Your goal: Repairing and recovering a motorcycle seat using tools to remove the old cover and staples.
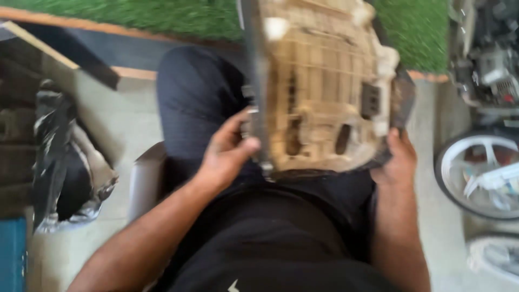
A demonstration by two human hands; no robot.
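Note:
I sit with a large moulded part (323, 86) held over my lap, its tan, dust-caked ribbed underside facing me and a dark rim along its left edge. My left hand (227, 151) grips that left edge near the bottom, thumb on the rim. My right hand (399, 159) holds the lower right corner from underneath. The part stands nearly upright and hides most of my right leg. The picture is blurred by motion.
A black plastic bag (67, 162) lies on the concrete floor at the left, beside a teal box (12, 254). A wheel with a white rim (478, 173) and engine parts (489, 59) stand at the right. Green artificial turf (135, 13) runs along the back.

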